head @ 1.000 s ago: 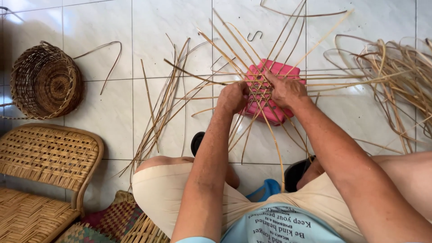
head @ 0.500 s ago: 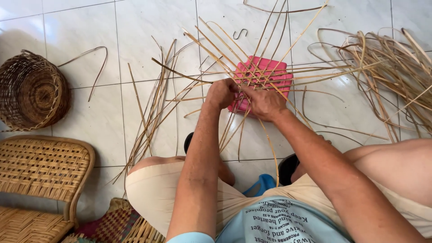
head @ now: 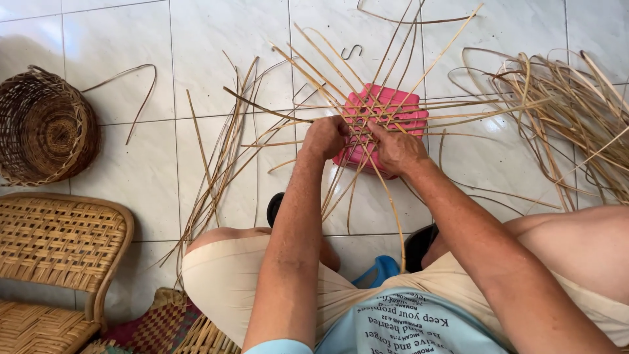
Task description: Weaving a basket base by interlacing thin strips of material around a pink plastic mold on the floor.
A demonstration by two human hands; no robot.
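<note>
Both forearms are bare up to the left hand and right hand; a pale blue sleeve edges the left upper arm. The shirt is light blue with dark print; cream shorts cover the thighs; black sandals are on the feet.

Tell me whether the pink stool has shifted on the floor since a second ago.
No. The pink stool sits across the same tile joints, below the metal hook; only the camera moved.
</note>
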